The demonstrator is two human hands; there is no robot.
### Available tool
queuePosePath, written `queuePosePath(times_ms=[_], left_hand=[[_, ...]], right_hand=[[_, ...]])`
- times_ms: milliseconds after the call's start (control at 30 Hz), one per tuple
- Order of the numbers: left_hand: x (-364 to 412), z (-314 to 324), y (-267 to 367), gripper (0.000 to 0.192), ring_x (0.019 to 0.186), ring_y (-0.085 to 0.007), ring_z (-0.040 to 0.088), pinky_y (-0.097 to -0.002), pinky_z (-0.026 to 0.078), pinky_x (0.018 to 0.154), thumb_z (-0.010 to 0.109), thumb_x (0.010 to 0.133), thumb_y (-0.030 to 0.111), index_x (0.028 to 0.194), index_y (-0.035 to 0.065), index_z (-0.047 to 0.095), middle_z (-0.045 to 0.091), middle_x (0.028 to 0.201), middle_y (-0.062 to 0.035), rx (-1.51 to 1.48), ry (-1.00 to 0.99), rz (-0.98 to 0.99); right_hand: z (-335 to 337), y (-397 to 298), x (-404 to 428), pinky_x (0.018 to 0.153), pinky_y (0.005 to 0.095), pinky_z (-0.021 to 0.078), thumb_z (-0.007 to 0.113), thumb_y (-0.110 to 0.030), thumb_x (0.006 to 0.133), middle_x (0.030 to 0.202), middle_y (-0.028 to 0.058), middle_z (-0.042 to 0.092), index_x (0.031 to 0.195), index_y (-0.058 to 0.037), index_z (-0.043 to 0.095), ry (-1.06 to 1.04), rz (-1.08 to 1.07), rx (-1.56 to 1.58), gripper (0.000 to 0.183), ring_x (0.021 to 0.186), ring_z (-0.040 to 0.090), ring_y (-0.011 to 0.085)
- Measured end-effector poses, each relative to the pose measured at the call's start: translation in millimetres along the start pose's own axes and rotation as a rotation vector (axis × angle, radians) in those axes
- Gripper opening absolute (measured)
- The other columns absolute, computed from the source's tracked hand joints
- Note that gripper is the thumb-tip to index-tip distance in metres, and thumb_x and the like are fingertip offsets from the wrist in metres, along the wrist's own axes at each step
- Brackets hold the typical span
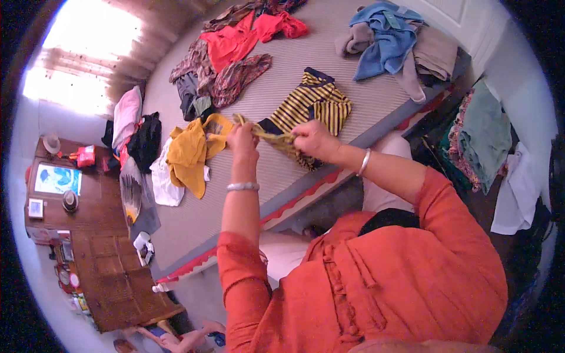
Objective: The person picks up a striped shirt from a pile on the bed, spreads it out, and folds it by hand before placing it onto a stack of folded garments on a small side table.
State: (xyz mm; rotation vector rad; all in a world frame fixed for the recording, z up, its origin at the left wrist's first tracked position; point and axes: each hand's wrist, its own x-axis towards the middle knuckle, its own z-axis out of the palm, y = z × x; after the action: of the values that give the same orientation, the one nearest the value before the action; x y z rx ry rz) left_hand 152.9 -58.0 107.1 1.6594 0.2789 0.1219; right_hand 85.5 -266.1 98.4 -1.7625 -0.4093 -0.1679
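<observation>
My left hand grips one end of an olive-yellow garment, and my right hand grips its other end, the cloth stretched between them above the bed and bunched below my right hand. Just beyond lies a black-and-yellow striped garment on the mat-covered bed. To the left of my left hand are a mustard-yellow garment and a white cloth, partly under it. What kind of garment I hold cannot be told.
Red garments and patterned ones lie at the far side. A blue garment tops beige cloths at the upper right. Green cloth hangs at the right. Black clothes and a hand fan are at the left. Another person is at the bottom left.
</observation>
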Motion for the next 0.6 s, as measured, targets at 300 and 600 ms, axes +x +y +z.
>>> queuePosePath(times_ms=[300, 600], left_hand=[[8.5, 162.6, 9.7, 0.032, 0.074, -0.0197, 0.060, -0.0294, 0.049, 0.060, 0.056, 0.078, 0.005, 0.108, -0.0052, 0.053, 0.062, 0.089, -0.0123, -0.173, -0.208, 0.098], [-54.7, 118.0, -64.0, 0.048, 0.119, -0.0433, 0.036, -0.0468, 0.023, 0.106, 0.057, 0.080, 0.019, 0.122, -0.0040, 0.047, 0.045, 0.121, -0.0261, 0.845, -0.324, 0.727]], right_hand=[[-104.7, 110.9, -1.1, 0.053, 0.0370, 0.0459, 0.054, -0.021, 0.074, 0.061, 0.0091, 0.060, 0.073, 0.0022, 0.062, 0.299, 0.569, 0.177, 0.025, 0.055, 0.058, 0.0206], [-118.1, 128.5, 19.4, 0.070, 0.0415, 0.0481, 0.058, -0.034, 0.076, 0.078, 0.0226, 0.064, 0.082, 0.0045, 0.064, 0.392, 0.321, -0.235, 0.040, 0.073, 0.064, 0.0333]])
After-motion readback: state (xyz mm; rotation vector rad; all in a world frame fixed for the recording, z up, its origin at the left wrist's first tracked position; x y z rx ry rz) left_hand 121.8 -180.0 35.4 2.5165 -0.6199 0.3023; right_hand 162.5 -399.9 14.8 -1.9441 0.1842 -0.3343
